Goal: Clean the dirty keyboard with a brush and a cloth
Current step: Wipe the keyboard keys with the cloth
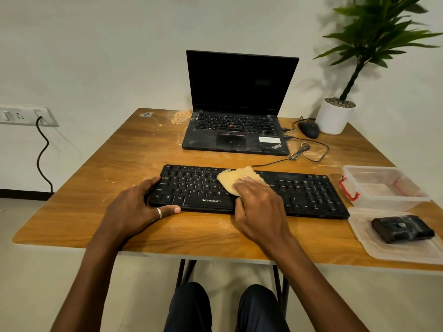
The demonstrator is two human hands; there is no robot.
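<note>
The black keyboard (306,192) lies across the near middle of the wooden table (167,236), in front of an open laptop (237,104) with a dark screen. The left hand (136,204) holds the keyboard's left end, fingers curled over the side edge and thumb along the front edge. The right hand (259,202) rests on a tan cloth (233,179) over the middle keys, its fingers laid nearly straight on top, pressing it down rather than clutching it. Pale dust marks the table near the laptop. To the right stand 1 clear plastic container (381,185) with red clips and, nearer, its lid (407,252) carrying a black object (402,230). A mouse (308,129) and a potted plant (334,116) sit at the far right corner.
</note>
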